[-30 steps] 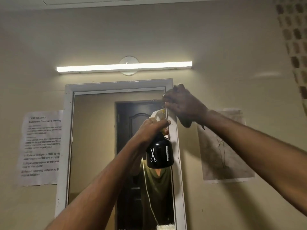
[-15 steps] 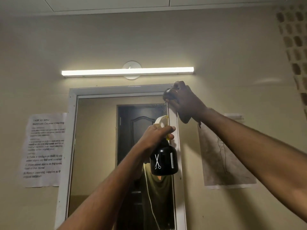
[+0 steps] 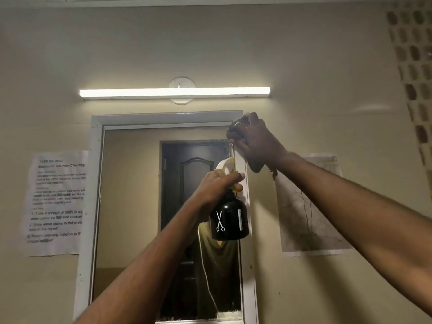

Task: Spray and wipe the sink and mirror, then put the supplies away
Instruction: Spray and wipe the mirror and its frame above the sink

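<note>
**Head view: spraying and wiping mirror's top right corner**

Head cam looks up at mirror [image 3: 131, 206] on wall. Left hand [image 3: 217, 185] grips black spray bottle [image 3: 228, 220] by its neck, nozzle toward glass, right side of mirror. Right hand [image 3: 254, 141] clutches dark cloth [image 3: 236, 129], pressed on white frame's upper right corner. Lit tube lamp [image 3: 174, 92] above. Paper sheet [image 3: 57, 202] left of mirror.

The right hand [image 3: 256, 142] with its dark cloth [image 3: 254, 163] climbed along the mirror frame [image 3: 245, 160] to the top right corner. The left hand [image 3: 216, 188] and spray bottle [image 3: 229, 220] shifted slightly right.
</note>
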